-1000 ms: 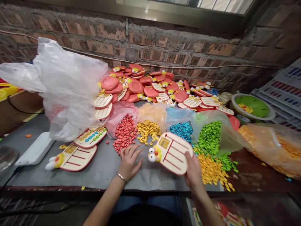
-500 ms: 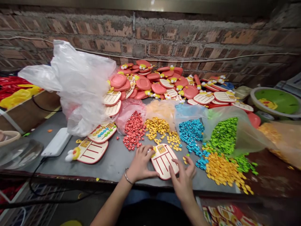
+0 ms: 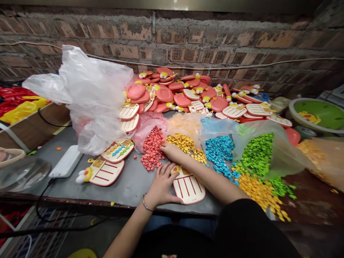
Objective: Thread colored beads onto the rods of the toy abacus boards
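A cream board with red lines and a red rim (image 3: 188, 190) lies flat on the grey table top (image 3: 129, 186), with a yellow duck-like head at its upper left. My left hand (image 3: 161, 186) rests on that head end, fingers spread. My right hand (image 3: 172, 152) reaches across, its fingertips at the edge of the red pieces (image 3: 152, 150), beside the yellow pieces (image 3: 181, 143). Whether those fingers hold a piece is hidden. Blue pieces (image 3: 219, 152) and green pieces (image 3: 256, 154) spill from plastic bags further right.
A heap of red and cream boards (image 3: 172, 95) stands against the brick wall (image 3: 172, 36). A clear plastic sheet (image 3: 91, 104) rises at left. Two more boards (image 3: 107, 168) lie near a white box (image 3: 66, 161). Orange pieces (image 3: 258, 191) spread at front right.
My right hand has let go of the board's side and moved up to the red and yellow pieces, its arm now crossing above the board. My left hand stays on the board.
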The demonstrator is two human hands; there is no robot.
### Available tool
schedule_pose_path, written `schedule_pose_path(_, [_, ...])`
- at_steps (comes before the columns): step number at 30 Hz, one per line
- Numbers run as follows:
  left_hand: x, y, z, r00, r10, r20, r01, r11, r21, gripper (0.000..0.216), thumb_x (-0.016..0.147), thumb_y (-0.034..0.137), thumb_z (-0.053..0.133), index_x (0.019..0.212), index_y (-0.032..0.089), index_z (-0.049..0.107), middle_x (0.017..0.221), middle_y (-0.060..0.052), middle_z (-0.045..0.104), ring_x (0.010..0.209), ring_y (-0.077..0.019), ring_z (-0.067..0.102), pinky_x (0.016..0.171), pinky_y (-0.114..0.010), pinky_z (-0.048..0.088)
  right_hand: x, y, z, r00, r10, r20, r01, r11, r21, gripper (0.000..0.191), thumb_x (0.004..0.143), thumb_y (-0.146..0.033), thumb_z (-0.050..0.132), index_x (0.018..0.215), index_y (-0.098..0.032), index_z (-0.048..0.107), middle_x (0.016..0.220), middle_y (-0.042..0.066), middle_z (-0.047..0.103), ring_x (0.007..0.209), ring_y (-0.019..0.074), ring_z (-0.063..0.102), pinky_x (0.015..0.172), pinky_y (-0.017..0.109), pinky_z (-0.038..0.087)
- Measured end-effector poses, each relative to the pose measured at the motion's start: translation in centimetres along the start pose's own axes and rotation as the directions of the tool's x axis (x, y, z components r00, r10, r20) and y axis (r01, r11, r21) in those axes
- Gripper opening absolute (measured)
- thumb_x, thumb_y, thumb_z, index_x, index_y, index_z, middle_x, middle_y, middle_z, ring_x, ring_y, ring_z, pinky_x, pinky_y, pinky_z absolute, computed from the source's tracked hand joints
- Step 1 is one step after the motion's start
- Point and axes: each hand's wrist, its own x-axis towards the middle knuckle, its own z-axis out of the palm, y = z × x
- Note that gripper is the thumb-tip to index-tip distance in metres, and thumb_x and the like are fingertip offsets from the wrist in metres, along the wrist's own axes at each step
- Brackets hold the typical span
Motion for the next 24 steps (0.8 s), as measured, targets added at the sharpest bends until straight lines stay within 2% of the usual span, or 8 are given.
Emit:
schedule_pose_path(3, [0.1, 0.0, -0.2, 1.000, -0.014, -0.001, 0.014, 1.000, 0.004, 0.093, 0.054, 0.076, 0.074, 0.126, 0.021, 0.055, 0.151, -0.017, 0.032, 0.136, -0.0397, 0.028, 0.110, -0.058, 0.023, -2.4, 0.3, -1.7, 0.994, 0.041, -0.104, -0.026, 0.990, 0.141, 0.011, 0.088, -0.012, 0.058, 0.093, -0.016, 0.067, 0.093, 0.008, 0.065, 0.087, 0.0182, 0.060, 0.077, 0.028, 0.046])
schedule_pose_path(7, [0.1, 0.1, -0.6, 1.000, 0.003, 0.011, -0.003, 1.000, -0.009, 0.082, 0.061, 0.068, 0.074, 0.126, 0.022, 0.055, 0.154, -0.015, 0.028, 0.136, -0.0387, 0.026, 0.110, -0.057, 0.024, -9.2, 0.5, -4.5, 0.923, 0.201, -0.329, -0.033, 0.891, 0.452, 0.008, 0.090, -0.021, 0.059, 0.091, -0.020, 0.067, 0.094, 0.006, 0.066, 0.090, 0.0179, 0.063, 0.079, 0.030, 0.051])
schedule_pose_path(9, [0.1, 0.1, -0.6, 1.000, 0.016, 0.012, -0.016, 1.000, -0.014, 0.083, 0.062, 0.070, 0.072, 0.126, 0.021, 0.055, 0.154, -0.016, 0.028, 0.136, -0.0393, 0.027, 0.109, -0.056, 0.024, -12.7, 0.4, -4.9, 0.900, 0.264, -0.348, -0.063, 0.867, 0.495, 0.009, 0.091, -0.024, 0.058, 0.093, -0.021, 0.067, 0.096, 0.006, 0.066, 0.092, 0.0188, 0.063, 0.079, 0.032, 0.052])
schedule_pose_path(12, [0.1, 0.0, -0.4, 0.999, 0.033, 0.013, -0.033, 0.999, -0.027, 0.096, 0.056, 0.080, 0.068, 0.128, 0.019, 0.052, 0.153, -0.020, 0.028, 0.136, -0.0407, 0.027, 0.110, -0.057, 0.023, -16.1, 0.3, -4.0, 0.912, 0.279, -0.299, -0.142, 0.902, 0.408, 0.010, 0.092, -0.022, 0.056, 0.090, -0.022, 0.066, 0.091, 0.005, 0.067, 0.088, 0.0195, 0.063, 0.078, 0.034, 0.051])
schedule_pose_path(17, [0.2, 0.2, 0.0, 0.999, 0.030, 0.024, -0.031, 0.999, 0.012, 0.100, 0.054, 0.084, 0.066, 0.128, 0.018, 0.052, 0.154, -0.020, 0.027, 0.137, -0.0402, 0.026, 0.110, -0.055, 0.021, -17.1, 0.9, -1.7, 0.917, 0.228, -0.327, -0.174, 0.967, 0.186, 0.014, 0.090, -0.018, 0.056, 0.083, -0.022, 0.067, 0.084, 0.007, 0.066, 0.085, 0.0227, 0.057, 0.077, 0.037, 0.047])
schedule_pose_path(21, [0.2, 0.5, -0.1, 0.999, -0.017, 0.036, 0.015, 0.999, 0.042, 0.097, 0.054, 0.079, 0.071, 0.129, 0.020, 0.052, 0.154, -0.017, 0.029, 0.135, -0.0409, 0.028, 0.108, -0.056, 0.022, -17.3, 1.3, -1.4, 0.938, 0.168, -0.304, -0.113, 0.975, 0.191, 0.019, 0.091, -0.016, 0.053, 0.079, -0.020, 0.066, 0.081, 0.007, 0.063, 0.080, 0.0208, 0.055, 0.071, 0.033, 0.047])
schedule_pose_path(24, [0.1, 0.5, -0.2, 0.998, -0.030, 0.047, 0.029, 0.999, 0.023, 0.097, 0.053, 0.077, 0.073, 0.129, 0.021, 0.052, 0.155, -0.016, 0.027, 0.135, -0.0402, 0.028, 0.107, -0.054, 0.024, -17.5, 1.4, -1.5, 0.931, 0.201, -0.306, -0.146, 0.970, 0.192, 0.018, 0.092, -0.017, 0.052, 0.081, -0.020, 0.067, 0.078, 0.006, 0.062, 0.078, 0.0206, 0.054, 0.069, 0.033, 0.047])
